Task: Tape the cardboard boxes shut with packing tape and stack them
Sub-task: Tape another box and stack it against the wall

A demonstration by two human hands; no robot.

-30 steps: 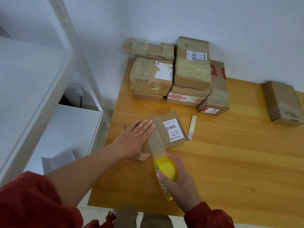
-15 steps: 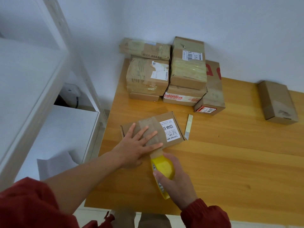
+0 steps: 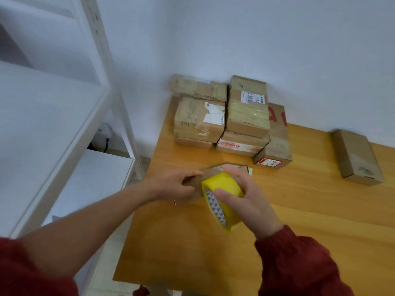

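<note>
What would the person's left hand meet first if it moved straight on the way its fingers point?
Beyond the small box it grips, the left hand points right at the yellow tape roll in the right hand; probably that first, though depth is unclear.

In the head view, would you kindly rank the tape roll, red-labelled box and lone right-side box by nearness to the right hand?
1. tape roll, gripped by the right hand.
2. red-labelled box, just beyond, mid-table.
3. lone box, far right.
</note>
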